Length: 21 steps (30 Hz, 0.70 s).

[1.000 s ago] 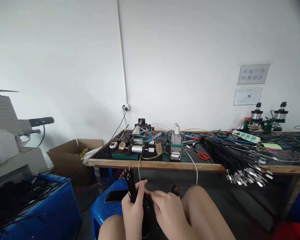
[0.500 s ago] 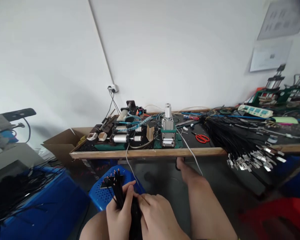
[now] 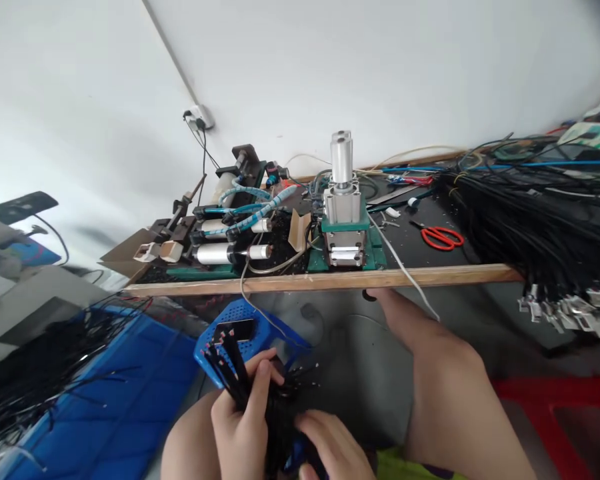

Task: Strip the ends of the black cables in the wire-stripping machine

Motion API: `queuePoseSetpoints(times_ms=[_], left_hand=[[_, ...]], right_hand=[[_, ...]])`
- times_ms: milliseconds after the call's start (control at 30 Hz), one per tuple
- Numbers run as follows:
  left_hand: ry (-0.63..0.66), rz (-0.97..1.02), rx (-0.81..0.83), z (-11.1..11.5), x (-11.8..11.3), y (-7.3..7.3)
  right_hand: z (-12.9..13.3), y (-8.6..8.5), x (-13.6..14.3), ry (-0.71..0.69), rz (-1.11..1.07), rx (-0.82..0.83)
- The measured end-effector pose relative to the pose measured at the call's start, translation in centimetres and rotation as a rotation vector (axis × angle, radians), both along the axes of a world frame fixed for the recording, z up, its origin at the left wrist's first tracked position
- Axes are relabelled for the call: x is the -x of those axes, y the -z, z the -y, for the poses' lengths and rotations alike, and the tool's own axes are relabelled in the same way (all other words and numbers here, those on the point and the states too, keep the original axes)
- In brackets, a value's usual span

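My left hand (image 3: 243, 423) is closed around a bundle of thin black cables (image 3: 230, 363), thumb on top. The bundle tilts up to the left, its trimmed, copper-coloured ends fanned out above my fist. More cable ends stick out to the right of that hand. My right hand (image 3: 333, 443) is just right of the bundle's lower part, fingers curled. Something dark, with blue showing beside it, is at its fingertips; I cannot make out what it holds. Below the hands, the rest of the bundle runs out of the picture.
A blue stool (image 3: 275, 333) bears a phone (image 3: 235, 331). Left is a blue bin (image 3: 145, 373) with black cables. The bench edge (image 3: 300, 283) crosses ahead, carrying a pneumatic press (image 3: 343, 207), red-handled scissors (image 3: 443, 238) and cables with metal ends (image 3: 570, 310) overhanging. A red stool (image 3: 555, 393) stands right.
The view has shifted closer to the bench and downward. My right hand has moved away from my left, down and to the right. Cable ends now show between them.
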<state>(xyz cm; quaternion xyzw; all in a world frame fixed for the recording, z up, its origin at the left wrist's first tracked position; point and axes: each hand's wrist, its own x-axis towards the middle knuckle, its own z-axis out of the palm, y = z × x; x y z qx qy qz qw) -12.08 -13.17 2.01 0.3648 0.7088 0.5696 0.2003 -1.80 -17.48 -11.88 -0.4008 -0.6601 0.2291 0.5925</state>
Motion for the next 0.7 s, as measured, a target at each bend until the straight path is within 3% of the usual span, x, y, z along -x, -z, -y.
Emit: queuePoseSetpoints(times_ms=[67,167,300,367,433,533,700], left_hand=[[-0.021,-0.039,-0.014,0.1,-0.1,0.3],[0.017,-0.211,-0.086,0.8,0.3,0.6],[0.210,-0.583,-0.278,2.5,1.8,1.6],[0.390,-0.746,-0.376,3.4,2.4,2.7],[0.287,-0.843,-0.556,4.0,2.2,3.8],[0.113,-0.883,-0.683,4.3,1.2,4.9],[0.338,-0.891,-0.551,3.9,1.0,4.4]], right_hand=[[-0.8,-0.2,0.0,-0.135,-0.022,0.071],[-2.4,-2.3,-2.0,-0.488,0.020,0.257],[-3.9,-4.6,-4.9,-0.524,0.021,0.392],[-4.1,-4.9,-5.4,-0.538,0.003,0.427],[-3.9,-5.0,-5.2,-0.576,-0.013,0.458],[-3.1,-4.8,-4.0,-0.668,-0.036,0.477],[-1.3,-3.8,-1.6,-0.742,-0.109,0.495]])
